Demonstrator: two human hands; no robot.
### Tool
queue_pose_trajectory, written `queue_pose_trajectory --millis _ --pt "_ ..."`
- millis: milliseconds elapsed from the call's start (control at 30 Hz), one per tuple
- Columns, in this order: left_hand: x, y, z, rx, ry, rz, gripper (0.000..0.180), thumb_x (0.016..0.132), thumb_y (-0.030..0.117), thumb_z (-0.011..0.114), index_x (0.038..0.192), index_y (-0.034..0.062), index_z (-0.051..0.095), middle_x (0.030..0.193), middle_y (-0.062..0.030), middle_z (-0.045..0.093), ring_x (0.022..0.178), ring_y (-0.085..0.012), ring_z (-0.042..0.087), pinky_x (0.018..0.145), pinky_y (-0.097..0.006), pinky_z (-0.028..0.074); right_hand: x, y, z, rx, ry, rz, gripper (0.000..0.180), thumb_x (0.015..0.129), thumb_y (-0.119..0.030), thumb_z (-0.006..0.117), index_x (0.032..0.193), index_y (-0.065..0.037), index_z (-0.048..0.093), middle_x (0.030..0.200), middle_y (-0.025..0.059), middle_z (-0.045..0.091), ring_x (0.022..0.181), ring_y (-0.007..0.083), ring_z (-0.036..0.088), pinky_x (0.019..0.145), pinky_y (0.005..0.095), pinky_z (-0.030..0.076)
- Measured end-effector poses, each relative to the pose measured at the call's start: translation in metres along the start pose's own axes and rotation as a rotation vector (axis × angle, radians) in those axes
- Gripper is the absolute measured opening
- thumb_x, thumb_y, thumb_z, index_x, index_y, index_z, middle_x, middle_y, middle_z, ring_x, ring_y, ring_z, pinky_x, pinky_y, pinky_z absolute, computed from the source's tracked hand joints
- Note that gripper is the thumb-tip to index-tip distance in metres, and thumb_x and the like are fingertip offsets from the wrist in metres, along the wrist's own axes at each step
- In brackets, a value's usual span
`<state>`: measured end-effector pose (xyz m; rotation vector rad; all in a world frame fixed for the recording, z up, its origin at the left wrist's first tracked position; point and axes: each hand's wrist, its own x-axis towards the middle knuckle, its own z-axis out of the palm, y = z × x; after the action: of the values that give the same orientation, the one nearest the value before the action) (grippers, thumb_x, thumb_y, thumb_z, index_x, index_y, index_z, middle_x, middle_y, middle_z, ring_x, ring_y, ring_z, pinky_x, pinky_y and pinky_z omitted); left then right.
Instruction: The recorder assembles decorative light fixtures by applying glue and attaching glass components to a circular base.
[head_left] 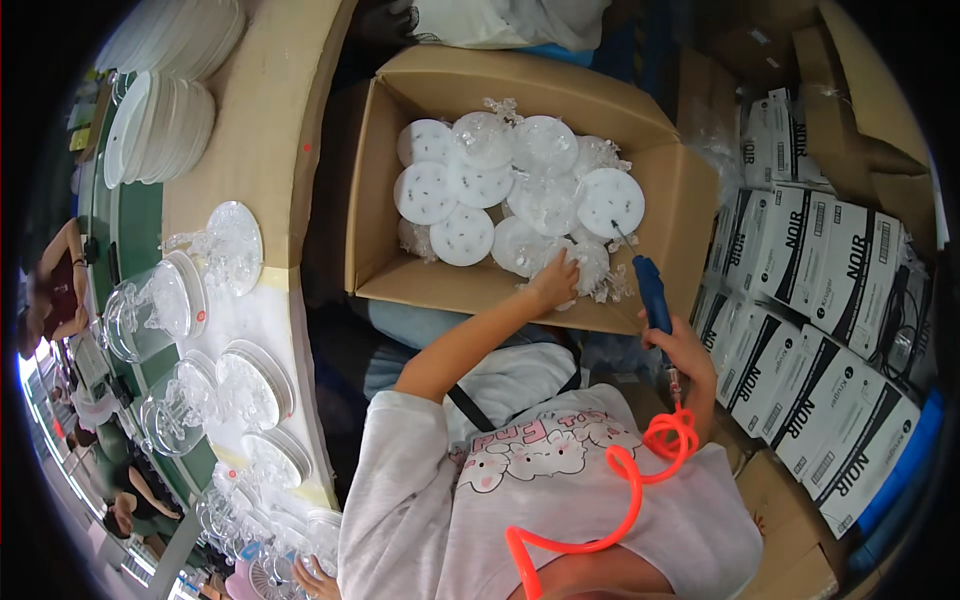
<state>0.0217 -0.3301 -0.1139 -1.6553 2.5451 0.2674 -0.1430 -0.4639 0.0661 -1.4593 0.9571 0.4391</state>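
Observation:
In the head view, my right hand (684,352) is wrapped round a blue air screwdriver (651,293) with an orange coiled hose (628,490). Its thin metal bit points at a white round disc (608,196) at the right of an open cardboard box (480,292). My left hand (555,282) reaches over the box's near edge, fingers bent onto a clear plastic piece (592,268) beside that disc. What lies under the fingertips is partly hidden. Several white discs with small dark spots (425,193) and clear ornate plastic parts fill the box.
On the left, a workbench (275,130) bears stacked white plates (160,130) and clear tiered stands (235,245). Printed white cartons (790,250) are piled on the right. Another person's hand (316,580) shows at the bench's near end; more people are far left.

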Motion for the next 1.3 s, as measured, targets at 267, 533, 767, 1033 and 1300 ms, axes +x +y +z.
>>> queue_pose_trajectory --millis 267,533,767,1033,1300 --pt "-0.076 -0.040 -0.062 -0.417 0.344 -0.289 0.042 0.073 0.015 0.056 0.115 0.0174 0.049 0.123 -0.0100 0.044 0.115 -0.0286 0.041 0.092 -0.045 0.034 -0.010 -0.030 0.014 0.117 -0.146 -0.128 0.030 0.075 -0.012 0.054 0.102 0.000 0.046 0.074 0.0027 0.052 0.068 0.0104 0.050 0.064 0.0239 0.041" --pt "-0.134 -0.108 0.012 -2.211 1.495 -1.082 0.034 0.087 0.016 0.047 0.117 0.0029 0.040 0.111 -0.0124 0.051 0.101 -0.0239 0.051 0.084 -0.037 0.044 0.020 -0.062 0.072 -0.389 -0.310 -0.375 0.036 0.070 -0.018 0.056 0.101 -0.002 0.049 0.075 0.0162 0.056 0.068 0.0290 0.056 0.063 0.0350 0.043" --pt "-0.147 -0.102 0.083 -2.629 1.625 -0.990 0.037 0.087 0.019 0.047 0.120 0.0042 0.040 0.117 -0.0112 0.049 0.105 -0.0270 0.048 0.090 -0.042 0.040 0.074 -0.061 0.123 -0.525 -0.283 -0.391 0.040 0.067 -0.026 0.057 0.097 -0.001 0.049 0.066 0.0199 0.057 0.064 0.0359 0.057 0.058 0.0412 0.044" --pt "-0.157 -0.102 0.102 -2.500 1.837 -1.130 0.047 0.083 0.028 0.055 0.121 0.0036 0.040 0.116 -0.0110 0.049 0.103 -0.0275 0.050 0.087 -0.042 0.042 0.085 -0.043 0.110 -0.357 -0.335 -0.308 0.025 0.068 -0.020 0.056 0.087 -0.004 0.053 0.060 0.0109 0.056 0.052 0.0223 0.057 0.051 0.0328 0.043" --pt "-0.154 -0.099 0.104 -2.439 1.830 -1.131 0.046 0.081 0.026 0.057 0.117 0.0006 0.043 0.112 -0.0125 0.052 0.100 -0.0273 0.052 0.084 -0.042 0.044 0.088 -0.023 0.107 -0.222 -0.420 -0.214 0.022 0.068 -0.017 0.055 0.086 -0.005 0.050 0.058 0.0028 0.051 0.051 0.0114 0.050 0.049 0.0261 0.041"
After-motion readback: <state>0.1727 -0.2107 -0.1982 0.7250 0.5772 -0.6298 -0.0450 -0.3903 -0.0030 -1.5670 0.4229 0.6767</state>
